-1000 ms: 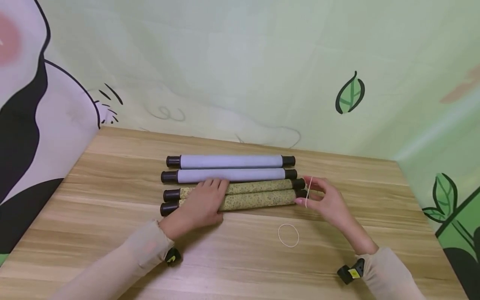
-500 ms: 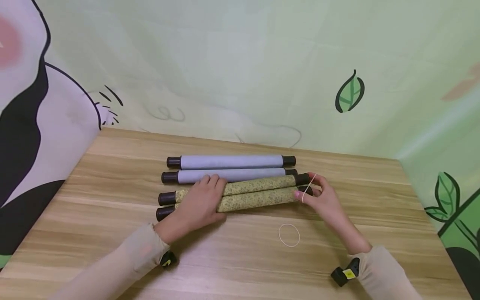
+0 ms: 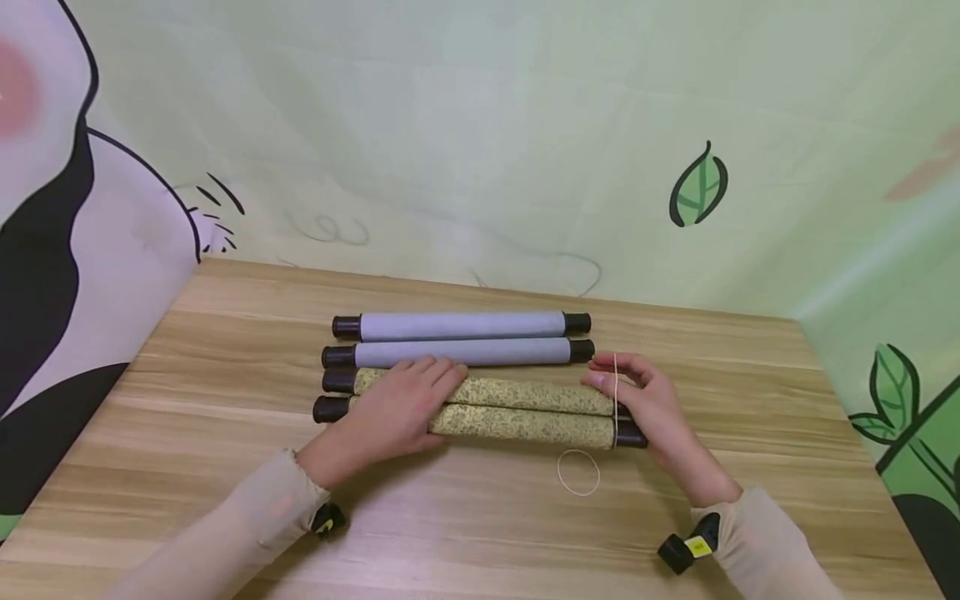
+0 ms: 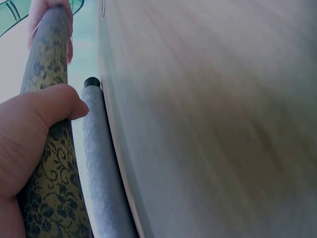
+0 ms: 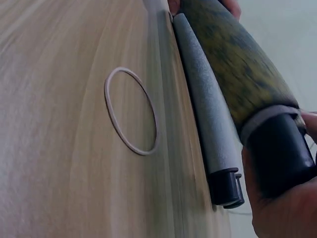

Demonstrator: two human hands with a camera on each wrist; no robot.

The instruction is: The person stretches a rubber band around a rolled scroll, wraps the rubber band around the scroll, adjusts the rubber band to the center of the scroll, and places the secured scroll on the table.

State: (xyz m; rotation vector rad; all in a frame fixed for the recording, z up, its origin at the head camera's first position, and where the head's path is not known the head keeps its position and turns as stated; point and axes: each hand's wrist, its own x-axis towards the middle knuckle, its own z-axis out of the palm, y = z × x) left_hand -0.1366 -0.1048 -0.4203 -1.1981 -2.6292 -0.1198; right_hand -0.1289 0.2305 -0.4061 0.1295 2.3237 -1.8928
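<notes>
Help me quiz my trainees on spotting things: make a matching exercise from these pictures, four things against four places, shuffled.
Things
1. left hand
2. right hand
3. loose band
4. pale rolls

Places
A. flat on the table, touched by neither hand
B. at the right ends of the patterned rolls, where another band is
C. side by side, nearest the backdrop
D. holding the patterned rolls, left of their middle

Pairs: 1-D, 2-B, 3-A, 4-C
</notes>
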